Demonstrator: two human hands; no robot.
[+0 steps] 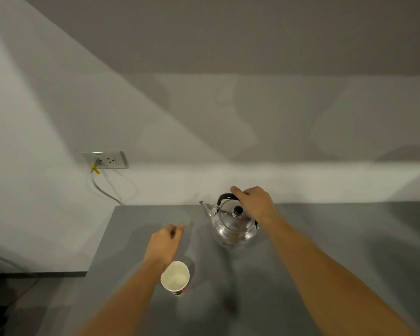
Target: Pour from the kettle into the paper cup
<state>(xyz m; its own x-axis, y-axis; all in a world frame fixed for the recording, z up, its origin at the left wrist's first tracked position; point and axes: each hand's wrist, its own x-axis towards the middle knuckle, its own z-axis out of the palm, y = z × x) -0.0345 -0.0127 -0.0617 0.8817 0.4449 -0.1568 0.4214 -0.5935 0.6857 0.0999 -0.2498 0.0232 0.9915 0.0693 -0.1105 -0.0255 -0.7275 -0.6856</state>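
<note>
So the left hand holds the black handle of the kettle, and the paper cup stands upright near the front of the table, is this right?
Not quite. In the head view it is the right hand that holds the black handle of the kettle. The left hand hangs open over the table. The paper cup does stand upright near the front.

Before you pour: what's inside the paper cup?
The paper cup shows only a pale white interior; whether it holds liquid can't be told. Its base is hidden by its own wall.
</note>
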